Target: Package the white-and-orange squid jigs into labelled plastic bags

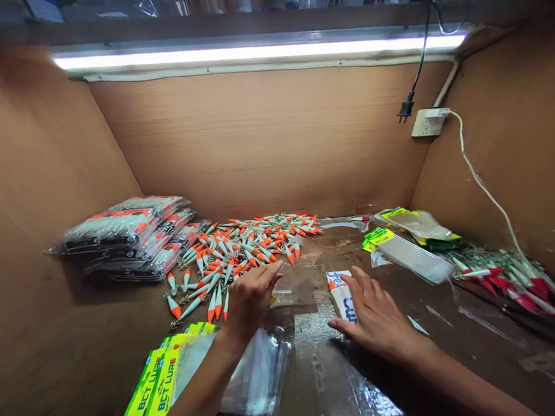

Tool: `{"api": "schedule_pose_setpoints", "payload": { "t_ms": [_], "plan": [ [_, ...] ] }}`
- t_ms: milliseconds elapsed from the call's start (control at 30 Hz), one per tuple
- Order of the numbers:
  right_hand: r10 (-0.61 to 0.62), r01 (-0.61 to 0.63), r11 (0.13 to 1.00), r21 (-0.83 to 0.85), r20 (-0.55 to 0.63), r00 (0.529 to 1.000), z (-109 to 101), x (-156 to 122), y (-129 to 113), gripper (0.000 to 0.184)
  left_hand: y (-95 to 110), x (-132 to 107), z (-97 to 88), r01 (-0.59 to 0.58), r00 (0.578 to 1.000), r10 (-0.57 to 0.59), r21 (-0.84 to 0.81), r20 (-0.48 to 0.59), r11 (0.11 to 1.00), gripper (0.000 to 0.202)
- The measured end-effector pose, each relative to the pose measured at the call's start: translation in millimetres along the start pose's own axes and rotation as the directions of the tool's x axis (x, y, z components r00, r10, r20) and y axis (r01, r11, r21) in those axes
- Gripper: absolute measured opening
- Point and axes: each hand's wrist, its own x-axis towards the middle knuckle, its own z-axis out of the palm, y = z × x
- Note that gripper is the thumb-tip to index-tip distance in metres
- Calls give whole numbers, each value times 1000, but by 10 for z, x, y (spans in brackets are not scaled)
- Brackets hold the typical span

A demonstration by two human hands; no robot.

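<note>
My left hand [253,293] hovers just in front of the pile of orange-and-white fishing lures [242,249]. Its fingers stretch to the right, and nothing shows in them; the underside of the hand is hidden. Below its forearm lie clear plastic bags [266,375] with yellow-green "BCT LURE" header cards [161,384]. With fingers spread, my right hand [376,309] is beside a small white-and-orange block [341,296] marked with blue lettering. Its thumb and fingertips overlap the block's right edge; whether they touch it I cannot tell.
Packed bags of lures [136,238] are stacked at the left. More header-card bags [410,249] and red-and-white lures [518,282] lie at the right. A black plug [406,107] dangles near the wall socket [427,123], and a white cable [484,185] runs down the right side.
</note>
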Motion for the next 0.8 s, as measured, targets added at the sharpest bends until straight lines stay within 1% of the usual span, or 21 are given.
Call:
{"api": "schedule_pose_setpoints", "payload": {
  "t_ms": [67, 133, 200, 267, 300, 367, 433, 467, 567, 733, 800],
  "plan": [
    [53, -52, 998, -35, 38, 998, 27, -6, 61, 85, -1, -19, 17, -36, 998, 38, 45, -47, 998, 34],
    [51, -51, 999, -1, 65, 997, -14, 45, 183, 82, -27, -29, 26, -52, 994, 58, 70, -91, 996, 35],
    [27, -38, 994, 100, 109, 994, -121, 132, 326, 82, -49, -28, 28, -69, 990, 79, 88, -115, 994, 35],
    [-8, -38, 963, 268, 169, 986, -274, 218, 453, 81, -49, -18, 27, -96, 986, 108, 99, -125, 990, 34],
    [-41, -32, 930, 366, 189, 981, -360, 250, 504, 79, -41, -12, 26, -112, 984, 125, 105, -128, 988, 34],
    [-147, 15, 834, 551, 196, 970, -529, 282, 575, 74, -16, -3, 30, -140, 979, 156, 122, -131, 983, 34],
    [-255, 68, 736, 674, 182, 950, -670, 273, 611, 70, 9, -3, 42, -164, 977, 181, 138, -117, 977, 35],
    [-290, 77, 701, 709, 185, 939, -723, 259, 618, 69, 18, -7, 52, -177, 976, 193, 144, -105, 974, 35],
    [-344, 74, 658, 749, 212, 915, -803, 217, 621, 68, 37, -27, 100, -228, 970, 237, 141, -58, 964, 38],
    [-354, 50, 664, 746, 255, 900, -820, 204, 632, 65, 94, -69, 200, -330, 944, 329, 84, 32, 940, 35],
    [-369, 40, 681, 731, 295, 882, -834, 202, 641, 63, 134, -81, 238, -357, 932, 354, 32, 78, 934, 34]
  ]
}}
